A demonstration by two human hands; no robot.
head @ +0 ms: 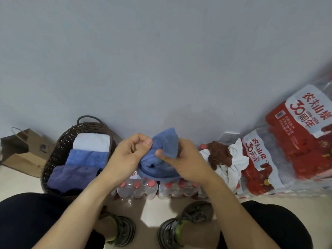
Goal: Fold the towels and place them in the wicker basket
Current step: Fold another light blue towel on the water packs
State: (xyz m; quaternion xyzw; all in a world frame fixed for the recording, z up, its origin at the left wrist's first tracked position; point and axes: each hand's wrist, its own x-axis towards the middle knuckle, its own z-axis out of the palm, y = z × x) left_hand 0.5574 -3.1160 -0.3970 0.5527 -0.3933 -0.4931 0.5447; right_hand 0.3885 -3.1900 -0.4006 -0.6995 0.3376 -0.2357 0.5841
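The left hand [132, 155] pinches an edge of the blue towel [161, 159] between thumb and curled fingers, thumb on top. The right hand [181, 162] does the same just beside it, thumb pressed over a turned-down corner flap. Both grips are closed on cloth, close together, with the towel bunched between and below them and one corner standing up behind the right hand. Held in the air like this, at chest height above the knees, the towel looks to be in the middle of having its edges found and matched; it is not yet a flat fold, so I judge the folding of this piece to be only begun.

To the left, well within reach, stands the basket [53, 155] against the wall. It already holds three folded towels laid in a row: a white one [91, 141] farthest away, a blue one [86, 158] in the middle, a purple one [71, 176] nearest. There is little bare room showing, so the next piece would probably go on top.

To the right lies a pile [224, 159] of unfolded brown and white towels, resting on shrink-wrapped bottles [156, 189]. Larger red-labelled packs [296, 141] are stacked further right. A paper bag [23, 151] sits beyond the basket.

Nothing blocks the way from hands to basket; the left forearm merely crosses its near rim in this view.
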